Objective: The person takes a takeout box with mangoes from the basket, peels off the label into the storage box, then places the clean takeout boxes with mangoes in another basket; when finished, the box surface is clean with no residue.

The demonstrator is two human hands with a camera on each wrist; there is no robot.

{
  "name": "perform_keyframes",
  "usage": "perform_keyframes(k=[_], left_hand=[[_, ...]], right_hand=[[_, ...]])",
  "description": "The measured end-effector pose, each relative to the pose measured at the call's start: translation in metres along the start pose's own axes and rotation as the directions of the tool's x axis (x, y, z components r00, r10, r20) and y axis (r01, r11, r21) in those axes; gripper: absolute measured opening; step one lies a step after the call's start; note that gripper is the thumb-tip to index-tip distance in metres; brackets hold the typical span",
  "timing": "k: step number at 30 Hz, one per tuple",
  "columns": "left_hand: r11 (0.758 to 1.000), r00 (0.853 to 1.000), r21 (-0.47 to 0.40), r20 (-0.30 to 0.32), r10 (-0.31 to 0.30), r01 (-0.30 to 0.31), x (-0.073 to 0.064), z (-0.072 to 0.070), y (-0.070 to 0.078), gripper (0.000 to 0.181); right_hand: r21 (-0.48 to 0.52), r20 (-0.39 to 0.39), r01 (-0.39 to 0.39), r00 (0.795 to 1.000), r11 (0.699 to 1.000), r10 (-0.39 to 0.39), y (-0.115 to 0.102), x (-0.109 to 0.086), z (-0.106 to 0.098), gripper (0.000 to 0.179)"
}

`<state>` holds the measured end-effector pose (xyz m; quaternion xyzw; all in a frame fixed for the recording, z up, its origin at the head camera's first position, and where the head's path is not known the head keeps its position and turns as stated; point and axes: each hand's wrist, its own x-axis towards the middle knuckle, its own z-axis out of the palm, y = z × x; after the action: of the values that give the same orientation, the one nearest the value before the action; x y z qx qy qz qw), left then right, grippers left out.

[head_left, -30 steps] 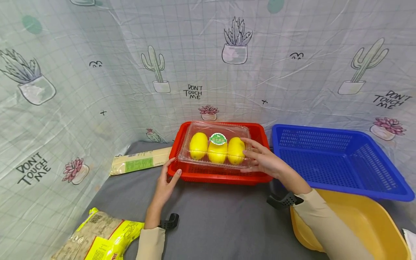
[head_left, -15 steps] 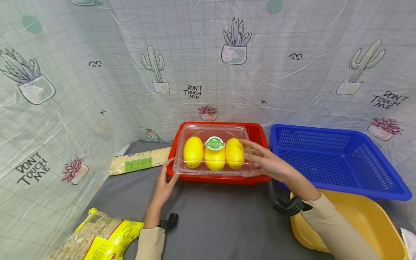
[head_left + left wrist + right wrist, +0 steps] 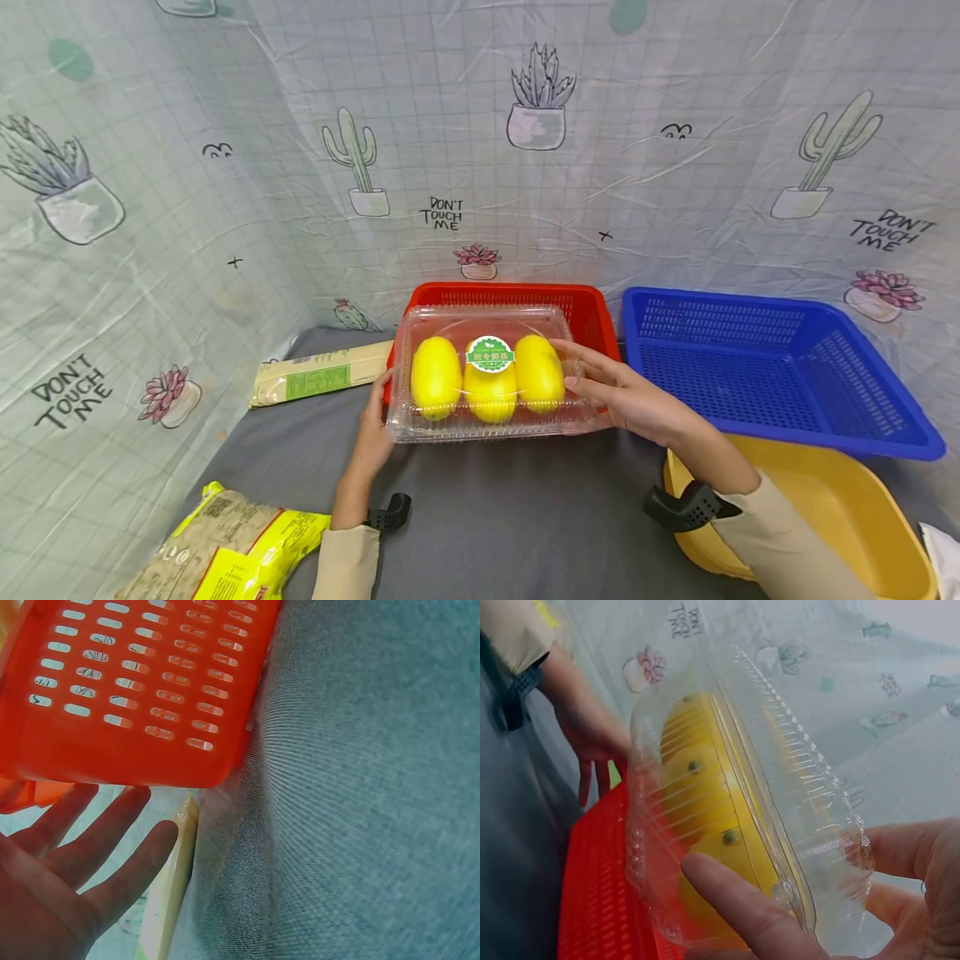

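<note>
A clear plastic clamshell box [image 3: 442, 432] holds 3 oval yellow fruits [image 3: 437, 379], with a round green-and-white label [image 3: 490, 356] on its lid. My right hand [image 3: 637, 404] grips the box by its right end. In the right wrist view, thumb and fingers lie on either side of that end. The box overlaps the front of a red plastic basket [image 3: 588, 310] in the head view. At the box's left end is my left hand [image 3: 372, 437]. Its fingers [image 3: 127, 877] are spread and nearly straight, with tips right by the basket's edge in the left wrist view.
To the right stands a blue plastic basket [image 3: 750, 310], with a yellow basin [image 3: 817, 492] in front of it. A pale flat packet with a green label [image 3: 318, 382] lies left of the red basket. A yellow-and-beige bag [image 3: 240, 542] lies at the lower left. Printed sheeting [image 3: 540, 208] hangs behind.
The box has come toward me and slightly left, from over the red basket to its front edge. My right hand moves with it; the left hand has stayed nearly in place.
</note>
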<state>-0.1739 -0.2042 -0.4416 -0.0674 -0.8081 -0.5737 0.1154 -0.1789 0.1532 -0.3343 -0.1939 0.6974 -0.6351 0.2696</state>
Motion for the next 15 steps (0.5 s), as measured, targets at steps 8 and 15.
perform_keyframes(k=[8,15], left_hand=[[0.999,0.999,0.002,-0.002,0.033,-0.033,0.008,0.000,-0.038,0.061],[0.999,0.999,-0.040,-0.016,0.036,-0.036,0.006,-0.001,-0.028,0.053]], right_hand=[[-0.005,0.002,-0.007,1.000,1.000,0.007,0.005,-0.013,0.013,0.067],[-0.035,0.050,0.013,0.999,0.999,-0.011,0.009,-0.027,0.021,0.063]])
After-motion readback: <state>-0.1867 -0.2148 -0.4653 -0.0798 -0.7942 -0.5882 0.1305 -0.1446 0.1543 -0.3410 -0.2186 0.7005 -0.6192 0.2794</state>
